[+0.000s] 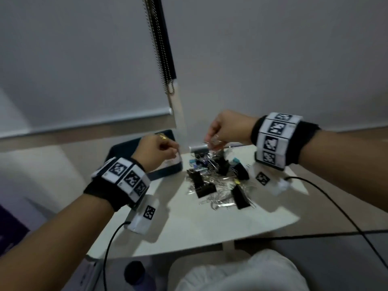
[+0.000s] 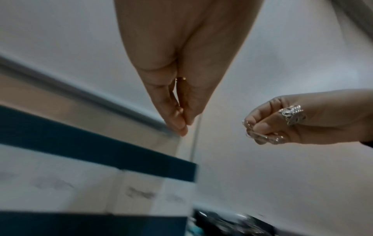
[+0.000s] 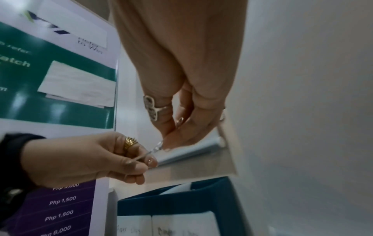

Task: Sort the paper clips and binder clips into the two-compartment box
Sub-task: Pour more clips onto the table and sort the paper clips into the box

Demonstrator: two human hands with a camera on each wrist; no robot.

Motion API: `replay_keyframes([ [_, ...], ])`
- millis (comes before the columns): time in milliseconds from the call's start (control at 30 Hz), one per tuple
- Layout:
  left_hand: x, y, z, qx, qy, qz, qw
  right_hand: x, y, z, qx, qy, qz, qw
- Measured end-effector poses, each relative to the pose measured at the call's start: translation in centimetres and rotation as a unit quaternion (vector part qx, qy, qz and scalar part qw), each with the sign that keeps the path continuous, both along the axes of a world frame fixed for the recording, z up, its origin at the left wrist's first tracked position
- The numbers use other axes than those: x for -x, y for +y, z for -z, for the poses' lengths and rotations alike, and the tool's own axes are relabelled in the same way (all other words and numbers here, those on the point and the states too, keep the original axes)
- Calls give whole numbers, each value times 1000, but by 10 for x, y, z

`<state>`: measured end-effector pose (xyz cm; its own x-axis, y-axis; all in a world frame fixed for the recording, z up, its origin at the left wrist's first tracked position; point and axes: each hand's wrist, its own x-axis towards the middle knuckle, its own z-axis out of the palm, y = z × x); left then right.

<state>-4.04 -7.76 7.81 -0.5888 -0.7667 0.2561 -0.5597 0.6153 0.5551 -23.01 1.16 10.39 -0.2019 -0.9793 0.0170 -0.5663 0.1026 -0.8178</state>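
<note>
A heap of silver paper clips (image 1: pixel 219 199) and black binder clips (image 1: pixel 204 190) lies on the small white table (image 1: pixel 210 225). My right hand (image 1: pixel 211 143) hovers above the heap's far end and pinches a small bunch of paper clips (image 2: pixel 254 135). In the right wrist view, a thin clip (image 3: pixel 153 150) runs from my right hand (image 3: pixel 166 143) to my left hand (image 3: pixel 148 161), which pinches its other end between thumb and forefinger. My left hand (image 1: pixel 176 149) is over the dark blue two-compartment box (image 1: pixel 168 172), whose white inside carries handwritten labels (image 2: pixel 139 194).
Black cables (image 1: pixel 327 198) trail from both wrists across the table's front. A dark-capped bottle (image 1: pixel 136 274) stands below the table edge beside my white-clad knee (image 1: pixel 241 274). A roller blind with its bead chain (image 1: pixel 161 59) hangs behind. A green and purple poster (image 3: pixel 60 95) is at the left.
</note>
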Motion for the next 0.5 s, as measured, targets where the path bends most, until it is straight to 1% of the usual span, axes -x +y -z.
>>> replay_keyframes([
  [67,-30,-19,-9,31,9,-75,997,-33,-38,-9,40,3,-17,999],
  [167,-67,-49,-13,74,14,-191,979,-87,-96,-10,95,54,-35,993],
  [233,-83,-70,-6,60,23,-255,965,-116,-131,-2,110,78,-37,990],
  [267,-89,-79,-1,43,25,-275,960,-128,-144,3,112,104,-38,988],
  [300,-93,-88,4,25,22,-287,957,-139,-155,9,108,136,-41,984],
  [367,-98,-100,12,12,-12,-284,959,-152,-173,20,83,195,-62,975],
  [433,-100,-107,15,26,-43,-258,965,-159,-183,27,48,243,-91,965],
  [500,-102,-110,18,36,-42,-225,973,-159,-184,29,21,298,-124,946],
])
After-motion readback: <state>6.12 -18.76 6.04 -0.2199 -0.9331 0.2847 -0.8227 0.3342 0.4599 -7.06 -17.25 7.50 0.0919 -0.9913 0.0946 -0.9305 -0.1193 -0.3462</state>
